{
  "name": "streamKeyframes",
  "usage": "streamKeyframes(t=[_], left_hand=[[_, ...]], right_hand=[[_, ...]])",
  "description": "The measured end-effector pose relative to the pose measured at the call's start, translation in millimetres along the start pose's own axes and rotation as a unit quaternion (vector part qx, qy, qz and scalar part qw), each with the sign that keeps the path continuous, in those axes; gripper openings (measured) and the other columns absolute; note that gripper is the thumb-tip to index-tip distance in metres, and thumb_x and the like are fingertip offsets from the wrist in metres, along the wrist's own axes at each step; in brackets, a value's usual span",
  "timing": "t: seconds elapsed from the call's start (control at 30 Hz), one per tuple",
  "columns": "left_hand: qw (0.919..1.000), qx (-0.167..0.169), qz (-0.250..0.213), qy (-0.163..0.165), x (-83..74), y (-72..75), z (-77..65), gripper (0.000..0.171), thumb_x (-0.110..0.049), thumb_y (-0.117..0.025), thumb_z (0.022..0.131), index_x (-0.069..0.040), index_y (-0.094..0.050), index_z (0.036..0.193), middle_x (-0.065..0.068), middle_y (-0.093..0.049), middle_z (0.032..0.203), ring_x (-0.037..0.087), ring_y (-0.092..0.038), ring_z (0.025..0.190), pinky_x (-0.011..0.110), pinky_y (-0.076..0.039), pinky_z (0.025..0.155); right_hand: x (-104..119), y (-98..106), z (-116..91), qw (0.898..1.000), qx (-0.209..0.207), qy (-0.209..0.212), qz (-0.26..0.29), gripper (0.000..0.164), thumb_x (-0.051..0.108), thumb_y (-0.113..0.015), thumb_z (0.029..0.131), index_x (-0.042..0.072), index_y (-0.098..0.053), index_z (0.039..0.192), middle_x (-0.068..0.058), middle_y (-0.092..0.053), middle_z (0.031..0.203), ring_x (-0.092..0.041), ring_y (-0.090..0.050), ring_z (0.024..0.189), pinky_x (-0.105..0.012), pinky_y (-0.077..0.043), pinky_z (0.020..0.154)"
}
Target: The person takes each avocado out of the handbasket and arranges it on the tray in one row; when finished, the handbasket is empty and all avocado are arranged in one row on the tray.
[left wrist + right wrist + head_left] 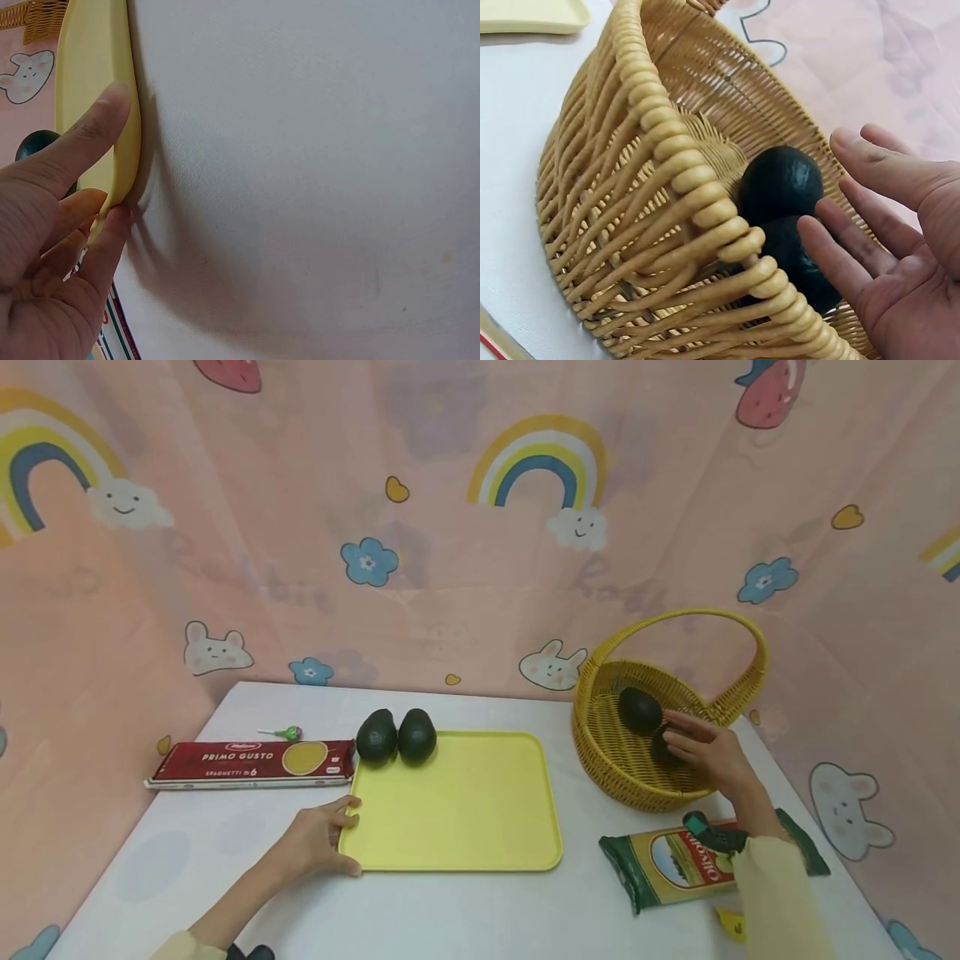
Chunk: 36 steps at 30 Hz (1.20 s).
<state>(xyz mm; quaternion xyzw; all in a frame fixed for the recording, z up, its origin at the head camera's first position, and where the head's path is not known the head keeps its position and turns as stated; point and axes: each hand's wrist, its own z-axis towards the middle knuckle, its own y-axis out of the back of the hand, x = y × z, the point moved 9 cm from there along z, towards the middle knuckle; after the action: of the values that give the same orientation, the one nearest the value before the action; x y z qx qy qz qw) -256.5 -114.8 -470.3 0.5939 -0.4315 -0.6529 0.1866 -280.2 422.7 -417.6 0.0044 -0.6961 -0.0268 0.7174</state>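
Note:
My left hand (318, 839) holds the yellow tray (465, 810) at its near left corner, thumb on the front rim and fingers at the left side. Over the right side of a wicker basket (600, 760), my right hand (708, 747) has its fingers extended and holds nothing. Two dark avocados lie in the basket: one avocado (780, 180) is in plain sight, and the other avocado (799, 262) is partly hidden by the rim and my fingers. Two more avocados, a left one (377, 737) and a right one (417, 737), sit side by side at the tray's far left corner.
A red spaghetti box (255, 762) lies left of the tray, with a lollipop (291, 733) behind it. Under my right forearm lies a green and gold packet (675, 860), and a small yellow object (731, 924) is in front of it. A printed cloth (450, 610) hangs behind the table.

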Motion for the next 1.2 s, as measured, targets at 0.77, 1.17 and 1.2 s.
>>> streamKeyframes(t=[0.77, 1.17, 1.2], left_hand=[[0.9999, 0.008, 0.004, -0.012, -1.1, 0.0, 1.6, 0.074, -0.021, -0.094, 0.05, 0.01, -0.066, 0.111, 0.016, -0.057, 0.132, 0.02, -0.068, 0.091, 0.026, -0.057, 0.076], [1.0, 0.007, -0.004, -0.004, -0.9, 0.6, 1.1, 0.073, -0.019, -0.094, 0.049, 0.01, -0.066, 0.11, 0.017, -0.056, 0.133, 0.022, -0.068, 0.092, 0.026, -0.057, 0.076], [1.0, 0.007, -0.006, -0.003, -0.7, 0.5, 1.3, 0.073, -0.019, -0.094, 0.049, 0.01, -0.066, 0.11, 0.017, -0.056, 0.133, 0.022, -0.068, 0.092, 0.026, -0.057, 0.076]], right_hand=[[2.6, 20.7, 4.2, 0.949, -0.029, -0.041, -0.312, 0.068, 0.026, -0.064, 0.093, -0.006, -0.033, 0.144, -0.032, -0.028, 0.148, -0.053, -0.025, 0.133, -0.057, -0.041, 0.101], [-13.7, 22.4, 16.5, 0.952, -0.077, -0.086, -0.283, 0.058, 0.012, -0.058, 0.096, -0.007, -0.032, 0.144, -0.035, -0.021, 0.148, -0.054, -0.021, 0.134, -0.06, -0.035, 0.104], [-15.1, 22.4, 17.1, 0.953, -0.087, -0.091, -0.275, 0.057, 0.009, -0.058, 0.096, -0.008, -0.032, 0.144, -0.035, -0.022, 0.148, -0.053, -0.022, 0.134, -0.058, -0.035, 0.104]])
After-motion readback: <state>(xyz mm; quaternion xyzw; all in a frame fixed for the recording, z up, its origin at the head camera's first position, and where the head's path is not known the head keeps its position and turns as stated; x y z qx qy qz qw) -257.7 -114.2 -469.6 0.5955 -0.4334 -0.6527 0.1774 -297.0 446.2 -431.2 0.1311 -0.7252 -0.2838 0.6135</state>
